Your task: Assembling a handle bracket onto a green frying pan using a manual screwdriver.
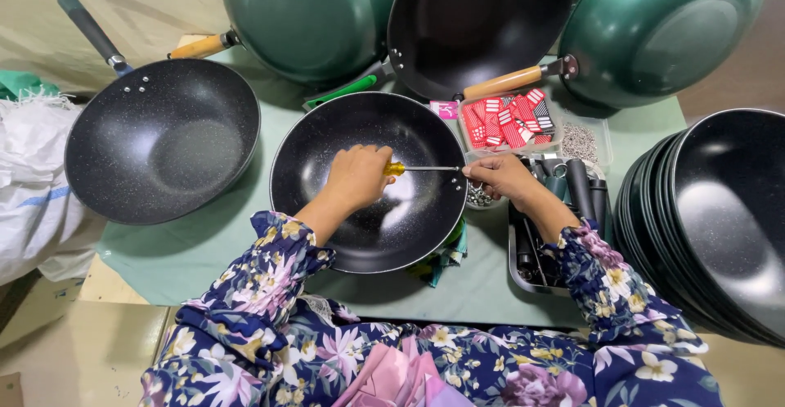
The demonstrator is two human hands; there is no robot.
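A black speckled pan [368, 235] lies in front of me on the pale green table cover [204, 252]. My left hand [356, 176] is inside it, closed around the yellow handle of a screwdriver [396, 168]. The thin metal shaft runs right to the pan's rim. My right hand [500, 175] rests at that rim, fingertips pinched at the screwdriver tip where small screws show on the pan wall. What the right fingers pinch is too small to tell.
Another black pan with a dark handle [159, 137] lies at left. Green pans [307, 15] [662, 27] and a black pan with a wooden handle [478, 19] lean at the back. A stack of black pans [719, 211] stands right. Nearby: a clear box of red parts [507, 121], a tray of handles [564, 227], a white sack [33, 194].
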